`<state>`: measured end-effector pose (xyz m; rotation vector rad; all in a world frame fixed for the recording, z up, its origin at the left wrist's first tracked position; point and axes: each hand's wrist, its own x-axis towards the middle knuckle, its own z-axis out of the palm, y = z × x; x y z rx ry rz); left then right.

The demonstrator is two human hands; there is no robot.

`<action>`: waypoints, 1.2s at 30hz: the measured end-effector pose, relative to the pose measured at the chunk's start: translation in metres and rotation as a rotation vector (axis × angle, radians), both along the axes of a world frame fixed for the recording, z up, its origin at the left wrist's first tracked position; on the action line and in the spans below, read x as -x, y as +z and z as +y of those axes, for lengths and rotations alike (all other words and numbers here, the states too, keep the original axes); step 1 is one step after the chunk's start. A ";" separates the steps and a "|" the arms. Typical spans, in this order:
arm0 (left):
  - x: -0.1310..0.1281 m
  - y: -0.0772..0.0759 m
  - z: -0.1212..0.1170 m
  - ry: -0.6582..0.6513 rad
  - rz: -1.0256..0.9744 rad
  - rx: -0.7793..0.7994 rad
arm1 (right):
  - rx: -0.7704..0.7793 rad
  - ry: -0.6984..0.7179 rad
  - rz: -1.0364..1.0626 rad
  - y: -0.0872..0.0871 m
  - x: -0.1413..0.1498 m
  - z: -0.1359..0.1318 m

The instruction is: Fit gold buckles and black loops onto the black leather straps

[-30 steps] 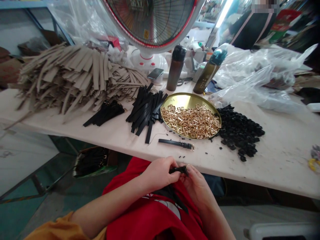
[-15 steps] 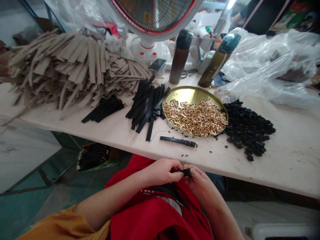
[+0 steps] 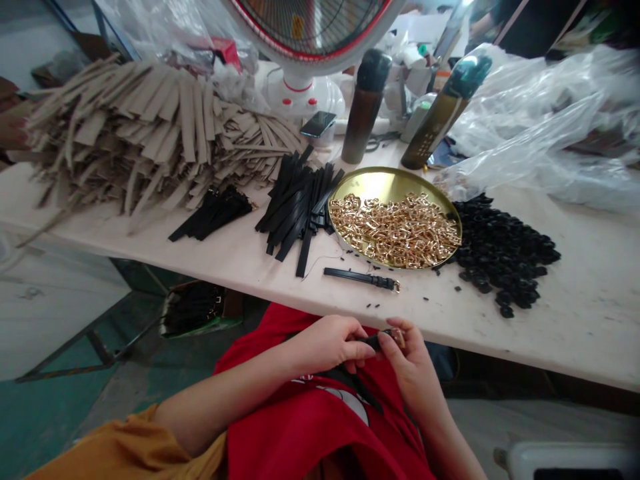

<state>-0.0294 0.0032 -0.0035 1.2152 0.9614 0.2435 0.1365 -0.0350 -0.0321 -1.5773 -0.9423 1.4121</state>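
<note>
Above my lap, at the front edge of the table, my left hand [image 3: 333,345] pinches a short black strap [image 3: 371,341]. My right hand [image 3: 410,353] grips the other end, thumb and fingers closed around it, where a gold buckle [image 3: 399,337] shows between the fingers. Part of the strap is hidden by both hands. A finished-looking buckled strap [image 3: 357,277] lies on the table just beyond them. Behind it a round gold tray [image 3: 383,179] holds a heap of small gold buckles [image 3: 400,230].
Black strap strips [image 3: 295,207] and a smaller black bundle [image 3: 215,213] lie left of the tray; black loops [image 3: 505,253] are piled right. Farther back are beige strips [image 3: 150,127], a fan [image 3: 300,93], two bottles [image 3: 364,110] [image 3: 445,113] and plastic sheeting [image 3: 550,127].
My right hand has turned and moved slightly up and right, so the gold buckle now shows more clearly. My left hand keeps its pinch. The whole view has shifted slightly.
</note>
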 end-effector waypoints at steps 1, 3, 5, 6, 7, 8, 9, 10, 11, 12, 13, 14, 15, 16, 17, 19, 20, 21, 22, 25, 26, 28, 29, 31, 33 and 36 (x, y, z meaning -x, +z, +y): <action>0.000 -0.002 -0.001 0.004 -0.003 0.007 | -0.014 0.047 -0.036 -0.001 0.000 -0.001; 0.002 -0.005 -0.004 0.009 -0.037 0.069 | -0.039 0.142 -0.118 -0.003 0.000 -0.004; 0.007 -0.007 -0.006 0.028 -0.072 0.165 | -0.078 0.158 -0.209 -0.006 -0.001 -0.006; 0.009 -0.007 -0.006 0.045 -0.080 0.206 | -0.102 0.143 -0.252 -0.007 -0.001 -0.007; 0.010 -0.008 -0.007 0.066 -0.082 0.240 | -0.128 0.127 -0.289 -0.008 0.000 -0.008; 0.011 -0.009 -0.008 0.089 -0.085 0.265 | -0.154 0.125 -0.313 -0.009 0.001 -0.009; 0.012 -0.010 -0.009 0.111 -0.092 0.280 | -0.177 0.139 -0.326 -0.011 0.002 -0.010; 0.011 -0.011 -0.009 0.129 -0.101 0.285 | -0.197 0.162 -0.336 -0.012 0.002 -0.011; 0.011 -0.013 -0.011 0.145 -0.112 0.286 | -0.216 0.192 -0.346 -0.014 0.003 -0.012; 0.009 -0.015 -0.012 0.160 -0.119 0.284 | -0.235 0.224 -0.356 -0.015 0.003 -0.013; 0.008 -0.017 -0.013 0.169 -0.120 0.278 | -0.249 0.259 -0.366 -0.017 0.002 -0.014; 0.006 -0.019 -0.014 0.175 -0.114 0.265 | -0.257 0.298 -0.373 -0.019 0.001 -0.015; 0.005 -0.021 -0.015 0.175 -0.100 0.247 | -0.259 0.337 -0.378 -0.021 -0.001 -0.016; 0.003 -0.023 -0.015 0.167 -0.083 0.225 | -0.256 0.377 -0.382 -0.022 -0.003 -0.017; 0.002 -0.025 -0.016 0.155 -0.062 0.203 | -0.248 0.413 -0.387 -0.023 -0.004 -0.017; 0.001 -0.028 -0.017 0.129 -0.026 0.169 | -0.228 0.478 -0.401 -0.025 -0.008 -0.019; 0.000 -0.028 -0.017 0.118 -0.016 0.167 | -0.220 0.500 -0.403 -0.025 -0.009 -0.019; 0.001 -0.028 -0.017 0.106 -0.016 0.177 | -0.211 0.512 -0.396 -0.026 -0.010 -0.019; 0.001 -0.028 -0.016 0.093 -0.024 0.197 | -0.201 0.513 -0.380 -0.027 -0.011 -0.019; 0.003 -0.023 -0.013 0.046 -0.063 0.275 | -0.171 0.466 -0.301 -0.029 -0.013 -0.018; 0.003 -0.022 -0.011 0.042 -0.070 0.299 | -0.162 0.450 -0.275 -0.029 -0.013 -0.017; 0.003 -0.021 -0.010 0.059 -0.078 0.335 | -0.146 0.441 -0.235 -0.028 -0.014 -0.016; 0.002 -0.022 -0.010 0.079 -0.082 0.349 | -0.140 0.446 -0.223 -0.028 -0.014 -0.016; 0.000 -0.025 -0.012 0.116 -0.087 0.363 | -0.135 0.462 -0.210 -0.027 -0.015 -0.016; -0.002 -0.029 -0.014 0.124 -0.087 0.351 | -0.135 0.469 -0.208 -0.026 -0.014 -0.016; -0.004 -0.030 -0.015 0.036 -0.042 0.303 | -0.136 0.383 -0.212 -0.028 -0.011 -0.019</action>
